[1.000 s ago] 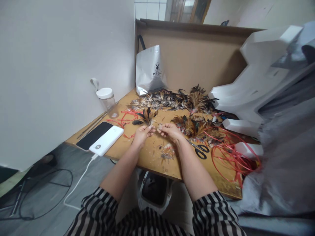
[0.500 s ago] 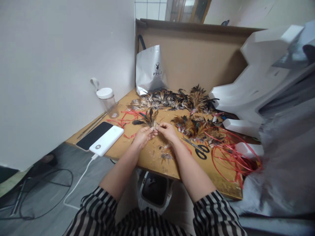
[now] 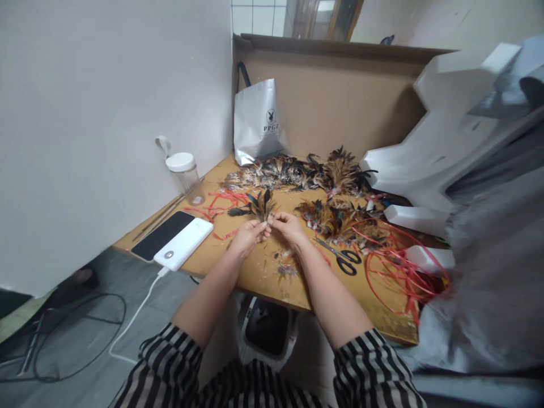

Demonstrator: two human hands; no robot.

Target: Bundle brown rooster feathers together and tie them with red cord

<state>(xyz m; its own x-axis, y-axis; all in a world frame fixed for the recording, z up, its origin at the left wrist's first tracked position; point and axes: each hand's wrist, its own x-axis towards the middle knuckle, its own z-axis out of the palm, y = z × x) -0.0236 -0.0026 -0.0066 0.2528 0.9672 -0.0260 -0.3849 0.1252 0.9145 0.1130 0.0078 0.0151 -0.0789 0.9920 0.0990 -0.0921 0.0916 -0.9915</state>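
A small bunch of brown and black feathers [image 3: 262, 205] stands fanned out above my fingertips, over the middle of the table. My left hand [image 3: 250, 235] is closed on its base from the left. From the right, my right hand [image 3: 289, 226] pinches at the same base, thumb against fingers. The quill ends are mostly hidden by my fingers. Black-handled scissors [image 3: 343, 258] lie right of my right wrist. Beyond them sits a heap of brown feathers [image 3: 335, 221]. Loose feather scraps [image 3: 288, 263] are scattered on the table between my forearms.
A long feather pile [image 3: 293, 173] lies along the back, before a silver bag [image 3: 257, 124]. Red plastic strips [image 3: 386, 277] tangle at right beside white foam [image 3: 429, 258]. A lidded jar [image 3: 187, 178], phone [image 3: 164, 235] and cabled power bank [image 3: 183, 243] occupy the left. Below is a bin [image 3: 267, 328].
The fanned feather tips have shifted slightly to the right and lower in my fingers. Both hands stay together at the base, with only small finger movement.
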